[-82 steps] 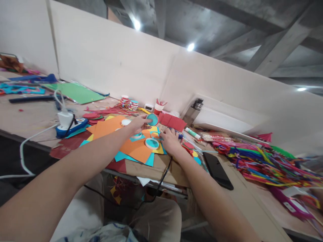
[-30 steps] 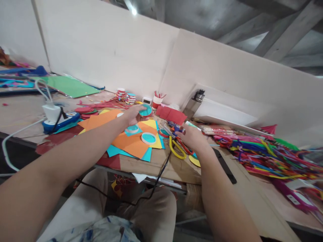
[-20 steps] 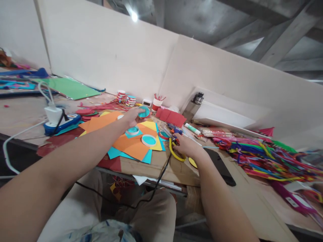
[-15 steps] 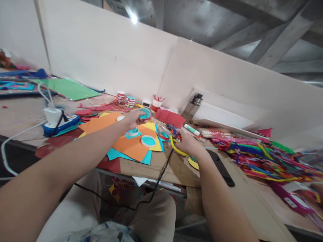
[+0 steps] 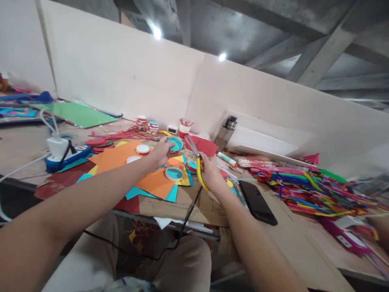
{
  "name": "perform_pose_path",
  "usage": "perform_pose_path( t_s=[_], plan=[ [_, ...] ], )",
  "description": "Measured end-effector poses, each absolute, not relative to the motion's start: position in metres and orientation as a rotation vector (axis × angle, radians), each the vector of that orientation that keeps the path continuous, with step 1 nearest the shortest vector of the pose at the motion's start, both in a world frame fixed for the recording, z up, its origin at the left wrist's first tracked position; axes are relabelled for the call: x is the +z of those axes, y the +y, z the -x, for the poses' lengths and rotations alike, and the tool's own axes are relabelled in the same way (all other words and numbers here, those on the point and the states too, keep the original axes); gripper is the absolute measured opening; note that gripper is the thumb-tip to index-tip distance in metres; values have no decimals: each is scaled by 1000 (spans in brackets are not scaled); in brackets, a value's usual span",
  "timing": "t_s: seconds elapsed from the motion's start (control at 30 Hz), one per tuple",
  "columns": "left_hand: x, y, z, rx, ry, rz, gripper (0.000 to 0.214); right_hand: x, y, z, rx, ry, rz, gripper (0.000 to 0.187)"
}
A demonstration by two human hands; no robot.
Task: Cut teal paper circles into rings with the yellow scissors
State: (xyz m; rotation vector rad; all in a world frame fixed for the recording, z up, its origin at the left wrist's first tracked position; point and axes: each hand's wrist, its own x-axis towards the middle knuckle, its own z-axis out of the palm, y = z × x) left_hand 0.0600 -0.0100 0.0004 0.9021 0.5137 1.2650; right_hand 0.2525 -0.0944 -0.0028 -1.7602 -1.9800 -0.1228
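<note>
In my left hand (image 5: 161, 153) I hold a small round paper tub (image 5: 176, 144), its turquoise inside facing me and red around its rim. My right hand (image 5: 210, 172) is closed on scissors (image 5: 198, 164) with yellow handles, their blades parted and pointing up and left toward the tub. Below the hands, another turquoise-lined white ring (image 5: 174, 174) lies on orange paper (image 5: 152, 185). A white round lid (image 5: 142, 149) sits on the sheets to the left. Between the hands is a further red-edged turquoise round (image 5: 192, 166).
Red paper (image 5: 203, 145) lies behind the scissors, near a glue stick (image 5: 226, 158). A black phone (image 5: 258, 202) is at right, beside many coloured pipe cleaners (image 5: 300, 186). A blue power strip (image 5: 68, 157) stands left. A black cable (image 5: 187, 219) hangs over the table edge.
My right hand has lifted the yellow-handled scissors off the table, bringing the blades up near the tub. My left hand still holds the tub. The view has shifted slightly.
</note>
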Motion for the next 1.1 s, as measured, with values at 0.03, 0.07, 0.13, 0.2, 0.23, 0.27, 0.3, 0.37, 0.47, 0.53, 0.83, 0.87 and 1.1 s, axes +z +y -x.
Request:
perform_pose_path(
  t_s=[0.03,0.07,0.13,0.2,0.23,0.27,0.3,0.37,0.47,0.53,0.83,0.87,1.1],
  plan=[
    [1,-12,-61,1267,505,-900,25,-5,-94,-251,-110,-1990,1740,59],
    [2,-14,-62,1269,499,-900,24,-6,-94,-249,-99,-1987,1730,57],
    [3,-16,-64,1274,499,-897,20,-6,-95,-247,-93,-1965,1745,53],
    [4,-17,-65,1277,508,-887,16,-3,-97,-243,-116,-1944,1794,52],
    [5,-18,-66,1278,514,-879,15,-2,-99,-242,-133,-1944,1821,51],
    [5,-18,-67,1278,517,-872,14,-1,-100,-240,-151,-1950,1844,50],
    [5,-19,-67,1276,515,-869,13,0,-101,-239,-167,-1961,1865,49],
    [6,-19,-68,1270,500,-870,12,2,-103,-237,-195,-1977,1901,48],
    [5,-19,-68,1249,471,-865,12,2,-104,-235,-214,-1987,1928,48],
    [4,-19,-68,1232,453,-856,11,2,-105,-235,-228,-1993,1941,49],
    [6,-19,-67,1214,414,-774,9,0,-103,-236,-289,-2036,1963,54],
    [7,-19,-67,1210,428,-764,12,0,-103,-236,-293,-2039,1962,55],
    [8,-20,-68,1209,491,-751,31,1,-103,-235,-315,-2046,1962,54]
  ],
)
